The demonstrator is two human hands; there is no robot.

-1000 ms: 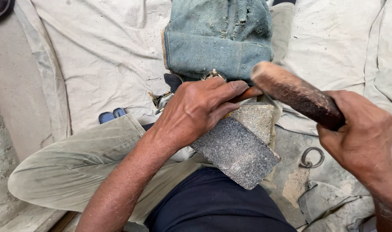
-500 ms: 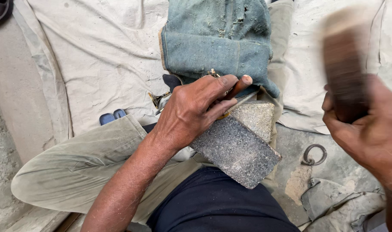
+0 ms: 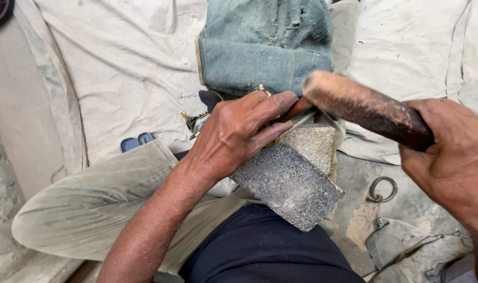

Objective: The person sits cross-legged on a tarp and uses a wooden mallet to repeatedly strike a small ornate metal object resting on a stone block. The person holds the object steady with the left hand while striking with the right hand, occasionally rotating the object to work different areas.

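Both hands are busy. Left hand point(image 3: 239, 133) is pressed down, fingers curled and pinching a small brass-looking piece point(image 3: 274, 140) against the top of the stone block point(image 3: 291, 181); right hand point(image 3: 453, 157) is wrapped tight round a worn wooden mallet point(image 3: 362, 107), whose head sits at about 1 o'clock from those fingers, nearly touching them.

Going by size: pale sheet point(image 3: 118, 68) under everything, bent leg in khaki trousers point(image 3: 92, 209) at 8 o'clock, folded blue-green cloth point(image 3: 265, 47) at 12 o'clock, then the grey block resting on the lap, a metal ring point(image 3: 383, 189) on the ground at 4 o'clock, blue handle tips point(image 3: 136, 142) at 9 o'clock.

Risk as I see it: the mallet is so close to the fingertips that a slightly off blow hits them, or the block tips off the lap.

Honestly can't tell what the pinched piece is, the fingers cover most of it. Right wrist is cut off by the frame edge.
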